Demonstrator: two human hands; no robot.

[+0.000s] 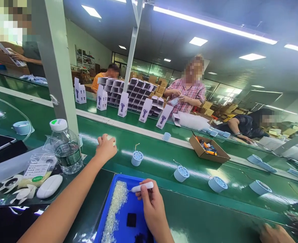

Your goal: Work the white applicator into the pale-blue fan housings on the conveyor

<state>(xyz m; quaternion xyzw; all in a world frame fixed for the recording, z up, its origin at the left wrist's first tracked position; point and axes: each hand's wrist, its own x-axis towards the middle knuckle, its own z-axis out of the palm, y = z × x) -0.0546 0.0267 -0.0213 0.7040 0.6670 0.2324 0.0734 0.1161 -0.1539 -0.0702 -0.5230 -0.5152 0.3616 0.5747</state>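
My right hand point(152, 209) grips a white-handled pick point(142, 186), its thin tip pointing left over the blue tray point(132, 178). Small clear ring-like pieces point(115, 206) lie heaped along the tray's left side. A black square point(131, 219) and dark bits sit nearer me, partly behind my right wrist. My left hand point(106, 147) reaches out over the green conveyor with curled fingers; a pale bit shows at them, but I cannot make out what it is. Right of it, a light blue round housing point(137, 158) with a wire stands on the belt.
More blue housings point(181, 173) line the belt to the right. A water bottle point(66, 148) and white case point(49, 186) stand left, near a metal post point(60, 64). Printed boxes point(123, 104) and an open carton point(209, 148) are beyond. A co-worker's hand point(275, 233) is at lower right.
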